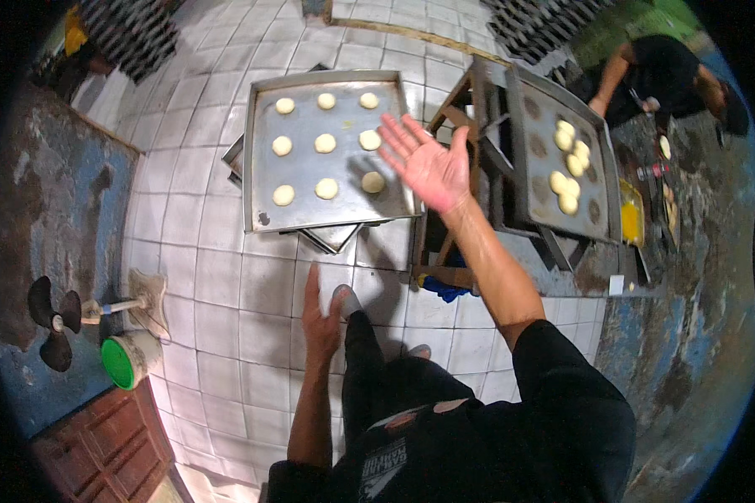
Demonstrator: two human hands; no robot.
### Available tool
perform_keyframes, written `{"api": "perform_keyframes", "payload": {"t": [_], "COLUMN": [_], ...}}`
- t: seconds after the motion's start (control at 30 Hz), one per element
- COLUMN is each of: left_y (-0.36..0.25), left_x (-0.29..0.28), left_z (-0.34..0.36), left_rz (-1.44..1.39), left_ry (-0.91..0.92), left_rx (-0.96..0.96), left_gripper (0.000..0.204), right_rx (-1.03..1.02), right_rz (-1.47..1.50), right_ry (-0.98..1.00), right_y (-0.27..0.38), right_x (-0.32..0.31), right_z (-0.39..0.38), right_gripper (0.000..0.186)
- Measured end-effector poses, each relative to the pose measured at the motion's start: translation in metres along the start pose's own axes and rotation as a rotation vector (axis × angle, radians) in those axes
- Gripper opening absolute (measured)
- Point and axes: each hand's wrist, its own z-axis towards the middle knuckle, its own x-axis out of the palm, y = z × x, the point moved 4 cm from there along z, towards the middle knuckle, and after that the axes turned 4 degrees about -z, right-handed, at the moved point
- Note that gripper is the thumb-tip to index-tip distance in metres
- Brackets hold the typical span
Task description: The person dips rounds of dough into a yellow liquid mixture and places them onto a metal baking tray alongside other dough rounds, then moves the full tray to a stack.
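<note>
My right hand (pixel 432 168) is open, palm up with fingers spread, over the right edge of a square metal tray (pixel 302 168). That tray rests on a stand and holds pale dough rounds (pixel 325 143) in three rows, the nearest round just left of my fingertips. My left hand (pixel 321 318) hangs empty below the tray, fingers extended and apart from it. To my right, a second metal tray (pixel 589 210) sits tilted on a wooden rack, carrying several dough balls (pixel 569 191) clustered down its middle.
A co-worker (pixel 663 71) in dark clothes bends at the upper right near a yellow-filled container (pixel 631 220). At left are a fan (pixel 56 323) and a green-topped bucket (pixel 119 362). A blue cloth (pixel 445 289) lies below the rack (pixel 466 109). Dark stacked pans (pixel 126 33) stand at the back.
</note>
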Motion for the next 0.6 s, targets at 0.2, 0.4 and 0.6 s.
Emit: {"api": "perform_keyframes", "payload": {"t": [0.2,0.4,0.6], "left_y": [-0.198,-0.252,-0.265], "left_x": [0.176,0.301,0.384], "left_z": [-0.005,-0.108,-0.171], "left_rz": [0.016,-0.201,-0.286], "left_ry": [0.307,0.677,0.888], "left_rx": [0.513,0.333,0.042], "left_gripper": [0.071,0.069,0.082], "right_rx": [-0.268,-0.743,-0.874], "right_rz": [-0.578,-1.105,-1.349], "right_ry": [-0.064,-0.393,-0.463], "right_y": [0.027,0.134,0.175], "right_x": [0.095,0.078,0.049], "right_z": [-0.157,-0.331,-0.444], "right_gripper": [0.11,0.093,0.085]}}
